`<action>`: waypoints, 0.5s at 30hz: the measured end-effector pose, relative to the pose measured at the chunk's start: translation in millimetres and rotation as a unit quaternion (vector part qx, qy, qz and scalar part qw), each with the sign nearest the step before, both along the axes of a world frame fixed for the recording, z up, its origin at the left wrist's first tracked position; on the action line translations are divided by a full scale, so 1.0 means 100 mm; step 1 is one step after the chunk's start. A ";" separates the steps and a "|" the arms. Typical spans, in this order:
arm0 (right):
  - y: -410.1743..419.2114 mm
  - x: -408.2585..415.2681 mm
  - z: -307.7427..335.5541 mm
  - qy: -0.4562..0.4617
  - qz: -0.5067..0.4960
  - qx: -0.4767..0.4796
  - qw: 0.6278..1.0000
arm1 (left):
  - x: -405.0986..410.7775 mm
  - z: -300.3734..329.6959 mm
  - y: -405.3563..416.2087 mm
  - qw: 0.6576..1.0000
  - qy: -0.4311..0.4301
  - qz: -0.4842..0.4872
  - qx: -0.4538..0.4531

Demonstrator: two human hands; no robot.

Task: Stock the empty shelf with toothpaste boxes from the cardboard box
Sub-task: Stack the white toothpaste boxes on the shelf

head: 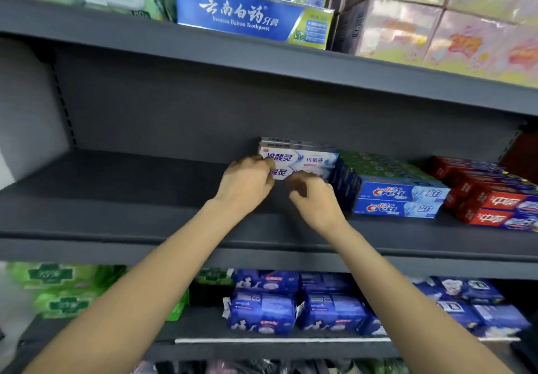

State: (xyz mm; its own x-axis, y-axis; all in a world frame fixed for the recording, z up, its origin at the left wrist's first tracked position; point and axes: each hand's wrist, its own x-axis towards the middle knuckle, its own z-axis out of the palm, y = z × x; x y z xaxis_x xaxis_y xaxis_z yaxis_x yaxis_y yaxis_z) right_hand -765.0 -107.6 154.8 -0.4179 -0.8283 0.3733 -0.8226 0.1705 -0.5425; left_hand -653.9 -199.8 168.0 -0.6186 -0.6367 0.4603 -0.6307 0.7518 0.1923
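The left hand (247, 181) pinches the white boxes (300, 161) on the shelf (131, 199), keeping them straight beside the Crest boxes (398, 199). The right hand (313, 196) hovers, fingers curled, holding nothing.

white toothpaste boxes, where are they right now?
Head view: white toothpaste boxes stacked mid-shelf on the grey middle shelf, just left of the Crest boxes, with both hands at their front.

White-blue toothpaste boxes (302, 159) stacked lengthwise on grey shelf (131, 196), touching Crest boxes (398, 199) at right.
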 end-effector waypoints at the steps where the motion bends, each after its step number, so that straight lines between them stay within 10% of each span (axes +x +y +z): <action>1: 0.10 0.11 0.00 -0.001 0.009 0.001 1.000 | 0.13 -0.02 0.12 1.000 0.006 -0.004 0.000; 15: 1.39 2.29 -0.59 -0.026 0.151 0.105 0.983 | 2.51 -0.65 1.76 0.987 -0.005 0.128 0.093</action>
State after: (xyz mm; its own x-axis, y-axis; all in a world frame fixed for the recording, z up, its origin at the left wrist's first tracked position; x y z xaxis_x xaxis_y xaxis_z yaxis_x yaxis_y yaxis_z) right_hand -535.8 31.6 95.7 -0.1559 -0.9736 0.1664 -0.8249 0.0356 -0.5641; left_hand -403.4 -23.6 102.8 -0.4297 -0.8461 0.3154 -0.7980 0.5193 0.3058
